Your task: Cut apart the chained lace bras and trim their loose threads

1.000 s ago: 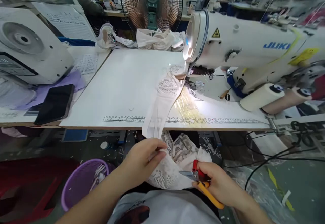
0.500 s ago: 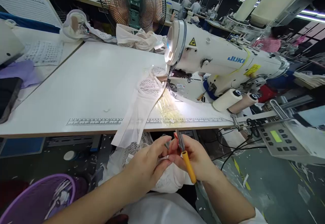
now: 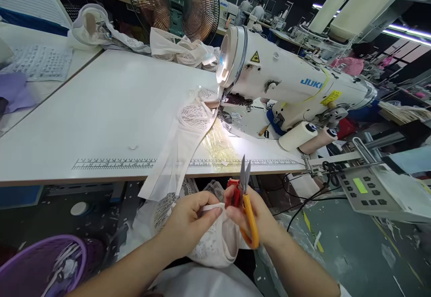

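Observation:
My left hand (image 3: 191, 225) is closed in a pinch on the edge of a white lace bra (image 3: 215, 243), whose cups hang over my lap. In my right hand (image 3: 256, 211) is a pair of scissors (image 3: 249, 211) with orange handles, its blades parted and pointing up. Something red sits by the right fingers at the scissors' pivot; I cannot make out what it is. Another white lace bra piece (image 3: 193, 119) lies on the table beside the sewing machine needle area, its straps draping over the front edge.
A white JUKI sewing machine (image 3: 279, 68) stands on the white table (image 3: 111, 104), with two thread cones (image 3: 298, 136) at its right. Behind are a fan (image 3: 175, 9) and piled bra pieces (image 3: 182, 52). A purple basket (image 3: 43, 247) is low left; a control panel (image 3: 367, 187) is right.
The scissors have turned upright and their blades have spread apart. My hands have moved slightly apart, and the bra edge shows more clearly in the left fingers.

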The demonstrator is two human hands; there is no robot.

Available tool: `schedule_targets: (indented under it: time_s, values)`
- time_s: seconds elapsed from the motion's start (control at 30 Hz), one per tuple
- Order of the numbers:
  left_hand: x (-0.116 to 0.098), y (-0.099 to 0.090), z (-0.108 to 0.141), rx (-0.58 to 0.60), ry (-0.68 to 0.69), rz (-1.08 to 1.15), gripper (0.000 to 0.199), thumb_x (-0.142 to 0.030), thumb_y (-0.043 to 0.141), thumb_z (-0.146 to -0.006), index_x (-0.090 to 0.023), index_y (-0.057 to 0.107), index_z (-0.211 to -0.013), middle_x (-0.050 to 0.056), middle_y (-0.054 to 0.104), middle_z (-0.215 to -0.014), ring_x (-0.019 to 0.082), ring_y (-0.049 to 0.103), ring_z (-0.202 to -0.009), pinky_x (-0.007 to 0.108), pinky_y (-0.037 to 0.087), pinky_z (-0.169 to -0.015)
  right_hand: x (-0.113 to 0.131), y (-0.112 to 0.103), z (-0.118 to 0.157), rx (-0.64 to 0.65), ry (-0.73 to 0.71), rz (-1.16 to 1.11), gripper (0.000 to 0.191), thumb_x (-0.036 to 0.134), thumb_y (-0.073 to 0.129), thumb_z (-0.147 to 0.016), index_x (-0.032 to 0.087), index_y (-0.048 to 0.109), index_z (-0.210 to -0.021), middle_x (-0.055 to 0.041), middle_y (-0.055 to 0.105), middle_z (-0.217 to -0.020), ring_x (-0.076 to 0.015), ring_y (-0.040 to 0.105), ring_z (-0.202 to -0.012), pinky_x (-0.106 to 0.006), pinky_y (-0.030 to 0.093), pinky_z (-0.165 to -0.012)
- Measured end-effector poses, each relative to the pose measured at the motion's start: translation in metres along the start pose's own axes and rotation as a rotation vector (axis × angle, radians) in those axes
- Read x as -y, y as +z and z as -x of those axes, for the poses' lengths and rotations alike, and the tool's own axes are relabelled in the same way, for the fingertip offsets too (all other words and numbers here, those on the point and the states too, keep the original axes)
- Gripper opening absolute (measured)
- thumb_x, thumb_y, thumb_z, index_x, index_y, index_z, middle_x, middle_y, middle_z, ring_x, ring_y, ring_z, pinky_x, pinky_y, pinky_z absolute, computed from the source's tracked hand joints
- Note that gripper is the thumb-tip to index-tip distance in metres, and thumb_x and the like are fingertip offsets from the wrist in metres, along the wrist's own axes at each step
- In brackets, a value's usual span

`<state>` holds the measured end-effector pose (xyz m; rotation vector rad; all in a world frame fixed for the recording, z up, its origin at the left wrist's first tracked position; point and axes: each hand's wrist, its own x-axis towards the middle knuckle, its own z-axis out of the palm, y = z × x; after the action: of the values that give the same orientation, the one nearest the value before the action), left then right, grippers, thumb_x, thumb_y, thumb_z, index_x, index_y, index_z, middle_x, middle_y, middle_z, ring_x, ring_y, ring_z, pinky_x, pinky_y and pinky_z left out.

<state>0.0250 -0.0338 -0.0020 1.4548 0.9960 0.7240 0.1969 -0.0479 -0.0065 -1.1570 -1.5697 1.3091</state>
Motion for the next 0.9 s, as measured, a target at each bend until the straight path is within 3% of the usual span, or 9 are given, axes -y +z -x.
schedule_targets:
  time_s: [0.13, 0.23, 0.57, 0.9]
  values:
    - [-0.003, -0.005, -0.003, 0.017, -0.122, 0.129, 0.019, -0.033, 0.053, -0.074, -0.016, 0.056, -0.065, -0.002, 0.049, -0.057, 0.012, 0.043, -0.053, 0.023, 0.034, -0.050, -0.007, -0.015, 0.013, 0.306, 0.027, 0.183, 0.053, 0.072, 0.039, -0.076, 0.019, 0.043, -0.082, -0.0008, 0.044, -0.073, -0.0138, 0.042, -0.062, -0.027, 0.038, -0.055]
    - [-0.005, -0.006, -0.005, 0.010, -0.185, 0.139, 0.021, -0.035, 0.054, -0.072, -0.016, 0.054, -0.062, -0.003, 0.046, -0.055, 0.011, 0.039, -0.052, 0.023, 0.031, -0.049, -0.014, -0.016, 0.023, 0.397, 0.060, 0.301, 0.059, 0.078, 0.026, -0.075, 0.020, 0.038, -0.076, 0.0000, 0.042, -0.069, -0.0134, 0.038, -0.058, -0.027, 0.034, -0.052]
    - [-0.006, -0.004, -0.012, 0.006, -0.263, 0.117, 0.022, -0.037, 0.054, -0.065, -0.018, 0.048, -0.055, -0.007, 0.035, -0.048, 0.008, 0.029, -0.045, 0.021, 0.022, -0.043, -0.017, -0.004, 0.032, 0.328, 0.120, 0.525, 0.055, 0.075, 0.024, -0.076, 0.021, 0.034, -0.070, 0.0014, 0.040, -0.061, -0.0127, 0.037, -0.052, -0.027, 0.030, -0.050]
    - [-0.003, -0.007, -0.012, 0.027, -0.277, 0.135, 0.023, -0.036, 0.055, -0.067, -0.017, 0.045, -0.057, -0.007, 0.033, -0.050, 0.008, 0.027, -0.047, 0.022, 0.020, -0.045, -0.025, 0.001, 0.040, 0.259, 0.155, 0.445, 0.049, 0.069, 0.034, -0.078, 0.021, 0.034, -0.068, 0.0025, 0.040, -0.059, -0.0111, 0.036, -0.050, -0.026, 0.030, -0.048]
